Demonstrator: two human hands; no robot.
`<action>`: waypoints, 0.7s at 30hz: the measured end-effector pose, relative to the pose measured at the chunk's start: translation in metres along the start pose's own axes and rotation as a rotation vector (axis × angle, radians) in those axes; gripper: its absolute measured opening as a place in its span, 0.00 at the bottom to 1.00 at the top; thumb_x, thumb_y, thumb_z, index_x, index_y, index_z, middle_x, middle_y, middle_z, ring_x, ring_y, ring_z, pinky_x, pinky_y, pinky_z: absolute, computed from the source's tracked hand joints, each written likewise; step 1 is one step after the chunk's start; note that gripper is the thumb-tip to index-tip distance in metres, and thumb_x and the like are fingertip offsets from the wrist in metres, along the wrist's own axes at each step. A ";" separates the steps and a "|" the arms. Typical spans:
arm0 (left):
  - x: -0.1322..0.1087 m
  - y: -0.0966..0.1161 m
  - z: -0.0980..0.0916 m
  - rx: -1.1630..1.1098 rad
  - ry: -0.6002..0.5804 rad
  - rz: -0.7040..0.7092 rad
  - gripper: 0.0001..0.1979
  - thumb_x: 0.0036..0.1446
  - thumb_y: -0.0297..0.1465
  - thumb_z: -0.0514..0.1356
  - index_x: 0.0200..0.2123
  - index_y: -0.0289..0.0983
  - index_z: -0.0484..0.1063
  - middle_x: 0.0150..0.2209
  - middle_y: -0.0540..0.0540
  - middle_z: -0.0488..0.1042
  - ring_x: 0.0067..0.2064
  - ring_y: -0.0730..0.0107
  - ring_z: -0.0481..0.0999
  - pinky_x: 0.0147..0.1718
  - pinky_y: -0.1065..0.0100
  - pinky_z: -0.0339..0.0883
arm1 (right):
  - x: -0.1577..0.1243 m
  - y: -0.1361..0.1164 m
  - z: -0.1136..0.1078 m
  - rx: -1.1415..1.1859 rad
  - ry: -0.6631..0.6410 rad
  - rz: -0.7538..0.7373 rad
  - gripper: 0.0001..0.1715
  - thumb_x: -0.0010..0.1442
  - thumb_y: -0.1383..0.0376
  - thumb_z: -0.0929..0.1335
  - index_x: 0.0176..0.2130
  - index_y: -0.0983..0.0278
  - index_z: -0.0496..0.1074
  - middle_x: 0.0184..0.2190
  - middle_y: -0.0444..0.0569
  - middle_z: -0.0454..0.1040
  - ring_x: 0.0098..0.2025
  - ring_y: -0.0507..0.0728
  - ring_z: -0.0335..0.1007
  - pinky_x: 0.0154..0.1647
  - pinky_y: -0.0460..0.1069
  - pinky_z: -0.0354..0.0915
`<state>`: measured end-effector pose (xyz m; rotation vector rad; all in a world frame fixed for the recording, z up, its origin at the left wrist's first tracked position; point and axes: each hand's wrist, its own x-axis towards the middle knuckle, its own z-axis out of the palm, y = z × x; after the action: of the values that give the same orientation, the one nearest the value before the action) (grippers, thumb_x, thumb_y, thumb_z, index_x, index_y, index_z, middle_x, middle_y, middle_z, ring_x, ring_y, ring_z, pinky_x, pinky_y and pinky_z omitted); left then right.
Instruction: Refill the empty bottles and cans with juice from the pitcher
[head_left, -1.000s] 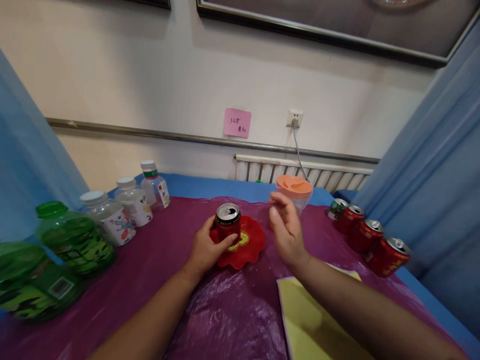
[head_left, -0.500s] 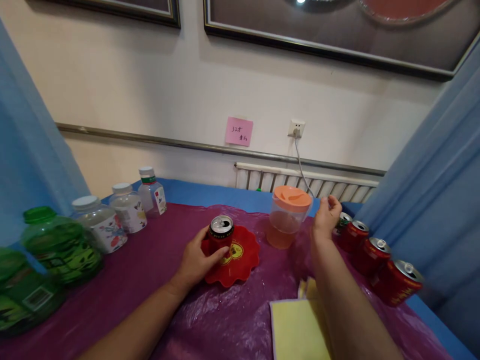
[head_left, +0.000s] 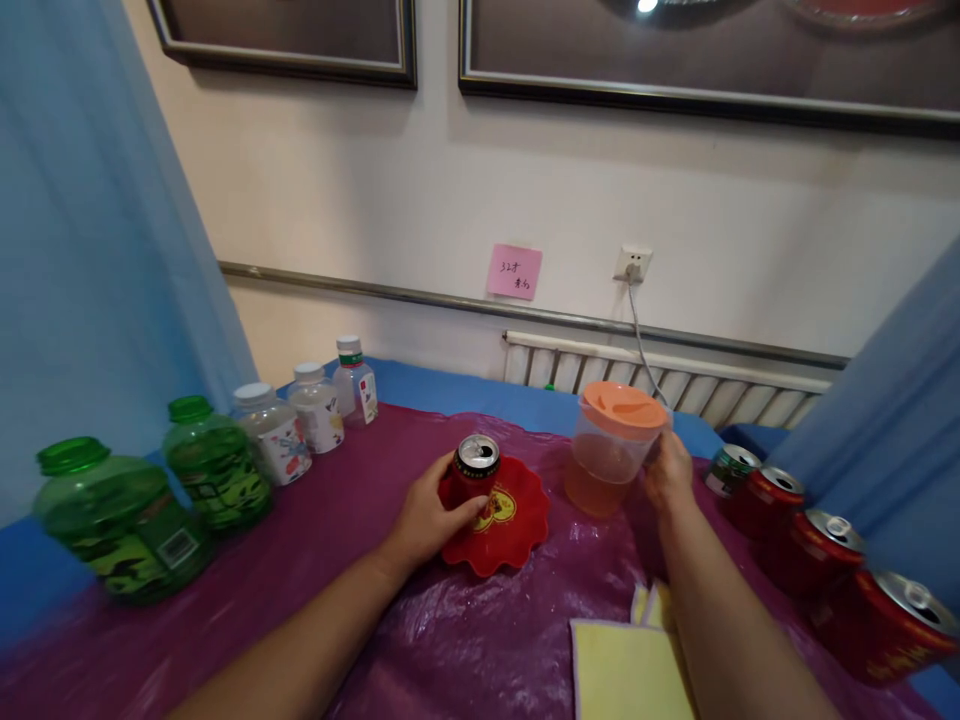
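My left hand (head_left: 424, 520) is wrapped round an opened red drink can (head_left: 475, 472) that stands upright on a red scalloped plate (head_left: 510, 525) on the purple plastic sheet. My right hand (head_left: 670, 470) is closed on the right side of a clear plastic jug (head_left: 611, 455) with an orange lid, where its handle is hidden behind my fingers. The jug holds orange liquid in its lower half and stands just right of the plate.
Green jars (head_left: 120, 520) and clear white-capped bottles (head_left: 319, 405) line the left edge. Several red cans (head_left: 832, 550) lie along the right edge beside a blue curtain (head_left: 892, 440). A yellow cloth (head_left: 634, 670) lies near me. A radiator (head_left: 675, 380) and wall stand behind.
My right hand moved from mid-air beside the can out to the right, then came in and closed on the jug's side. The left hand stayed on the can. The view shifted left.
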<state>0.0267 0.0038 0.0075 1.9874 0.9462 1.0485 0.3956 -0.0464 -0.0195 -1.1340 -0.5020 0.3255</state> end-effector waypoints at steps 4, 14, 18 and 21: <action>-0.001 0.001 0.000 0.000 0.000 -0.014 0.36 0.48 0.40 0.70 0.59 0.35 0.69 0.58 0.36 0.77 0.59 0.47 0.77 0.60 0.47 0.69 | -0.007 -0.010 0.005 0.008 0.042 -0.054 0.38 0.47 0.31 0.71 0.25 0.59 0.57 0.17 0.33 0.55 0.18 0.47 0.49 0.19 0.45 0.49; -0.005 0.001 0.001 -0.021 -0.006 0.007 0.33 0.48 0.38 0.71 0.58 0.36 0.71 0.56 0.38 0.79 0.57 0.48 0.78 0.59 0.49 0.70 | -0.022 -0.063 0.019 -0.185 0.099 -0.261 0.35 0.43 0.36 0.76 0.23 0.62 0.66 0.17 0.36 0.61 0.21 0.49 0.55 0.23 0.47 0.53; -0.007 0.000 0.002 0.002 -0.045 0.007 0.34 0.48 0.38 0.71 0.59 0.37 0.71 0.58 0.38 0.77 0.58 0.49 0.77 0.60 0.49 0.68 | -0.031 -0.087 0.019 -0.286 0.119 -0.375 0.35 0.43 0.36 0.76 0.24 0.63 0.69 0.17 0.37 0.60 0.22 0.50 0.55 0.24 0.47 0.51; -0.008 0.000 0.001 0.069 -0.066 0.028 0.34 0.46 0.40 0.72 0.57 0.39 0.73 0.56 0.39 0.78 0.57 0.48 0.76 0.59 0.49 0.67 | -0.040 -0.102 0.020 -0.367 0.105 -0.468 0.35 0.46 0.34 0.74 0.23 0.63 0.70 0.17 0.38 0.60 0.23 0.50 0.55 0.25 0.47 0.51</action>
<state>0.0246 -0.0029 0.0045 2.0839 0.9328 0.9709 0.3502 -0.0906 0.0722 -1.3364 -0.7334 -0.2422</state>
